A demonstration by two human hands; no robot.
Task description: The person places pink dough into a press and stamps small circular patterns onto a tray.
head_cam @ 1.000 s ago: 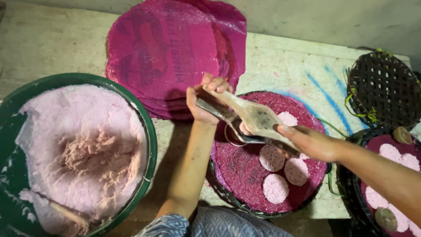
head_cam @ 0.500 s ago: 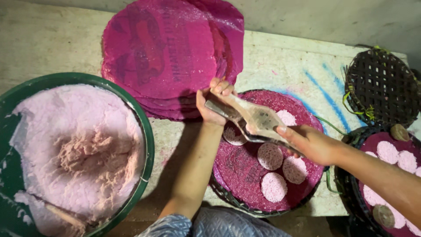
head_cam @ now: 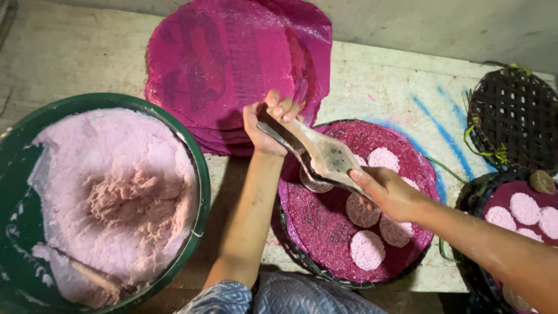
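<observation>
My left hand [head_cam: 268, 123] grips the far end of a dough-smeared wooden press [head_cam: 321, 156]. My right hand [head_cam: 390, 191] holds its near end. The press hangs over a round woven tray [head_cam: 302, 260] lined with a magenta sheet [head_cam: 317, 218]. A round metal mould [head_cam: 314, 181] shows under the press, right above the sheet. Several flat pink dough discs [head_cam: 367, 249] lie on that sheet, to the right of the mould.
A green tub [head_cam: 200, 180] of pink dough [head_cam: 110, 192] sits at the left. Magenta sheets [head_cam: 224, 58] are stacked at the back on the pale bench [head_cam: 383, 87]. An empty dark woven tray [head_cam: 514, 119] lies at the right, another tray with discs [head_cam: 526, 209] below it.
Both hands and the press have shifted slightly toward the left edge of the tray. The press now sits lower over the mould.
</observation>
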